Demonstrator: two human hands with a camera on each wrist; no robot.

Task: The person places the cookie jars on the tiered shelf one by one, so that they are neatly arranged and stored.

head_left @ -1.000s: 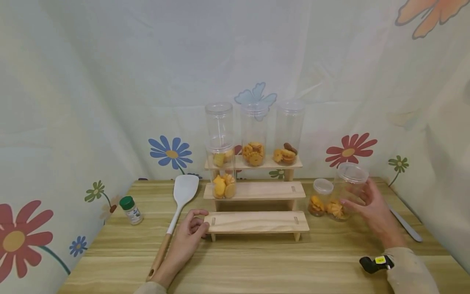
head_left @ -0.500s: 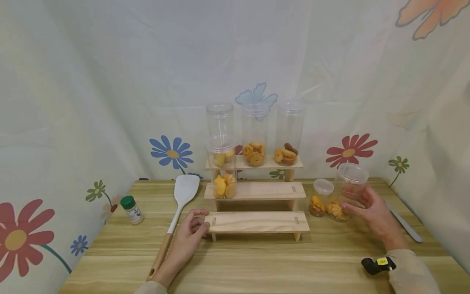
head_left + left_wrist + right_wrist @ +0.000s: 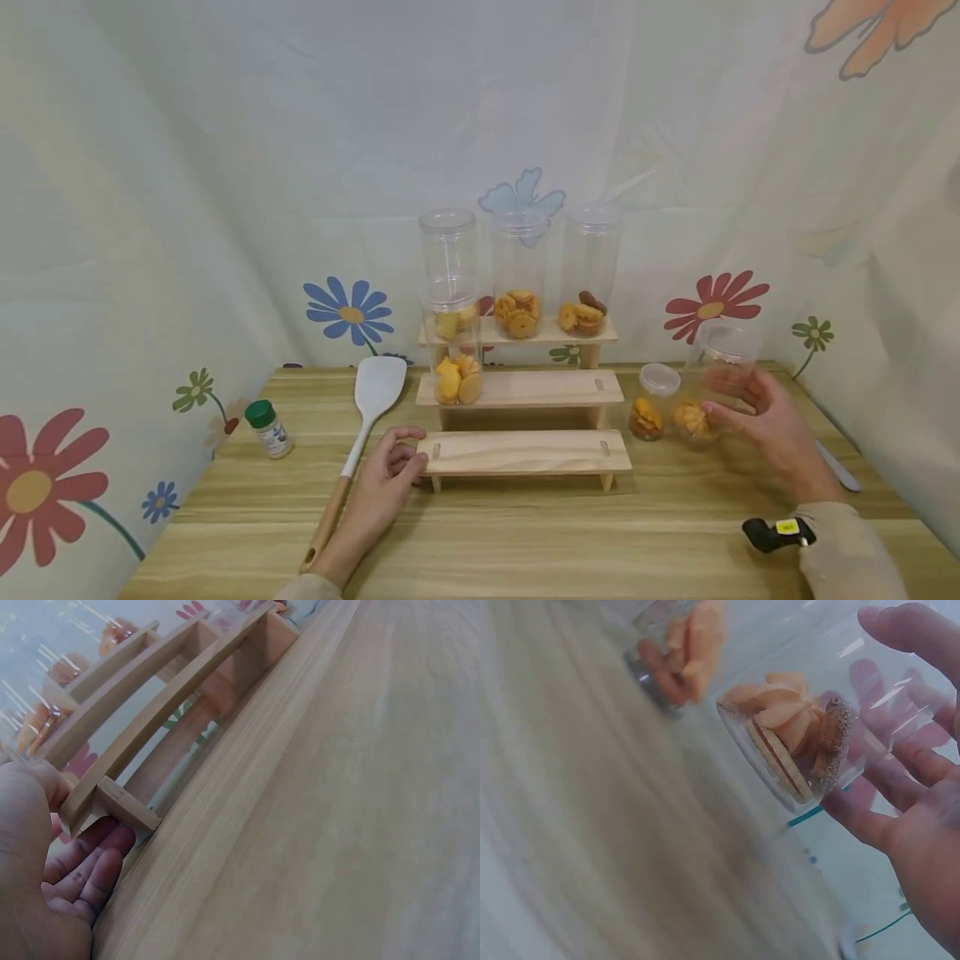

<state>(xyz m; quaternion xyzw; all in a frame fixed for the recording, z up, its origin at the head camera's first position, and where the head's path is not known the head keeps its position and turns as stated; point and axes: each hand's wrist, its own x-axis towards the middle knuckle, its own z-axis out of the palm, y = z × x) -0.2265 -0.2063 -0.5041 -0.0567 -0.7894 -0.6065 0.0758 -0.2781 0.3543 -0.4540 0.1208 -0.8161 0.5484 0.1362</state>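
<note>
My right hand [image 3: 765, 417] grips a clear lidded jar [image 3: 723, 354] with biscuits [image 3: 693, 418] in its bottom. The right wrist view shows my fingers [image 3: 911, 769] and thumb around its wall; inside are a ridged cookie [image 3: 787, 712], a sandwich biscuit [image 3: 776, 757] and a sugared piece [image 3: 834, 731]. Close to its left stands a shorter lidded jar [image 3: 651, 400]. At the left end of the lowest step of a three-tier wooden stand [image 3: 525, 454], my left hand [image 3: 390, 471] holds the board's corner, fingers [image 3: 105, 877] tucked beneath it.
Three tall jars [image 3: 519, 258] stand on the top tier; another jar [image 3: 453, 350] is on the middle tier's left. A white spatula [image 3: 378, 387] lies by my left forearm, beside a green-capped shaker [image 3: 268, 429]. A metal knife-like utensil [image 3: 840, 468] lies at right.
My right hand has raised the gripped jar slightly and shifted it a little right, away from the short jar. The left hand and the stand have stayed put.
</note>
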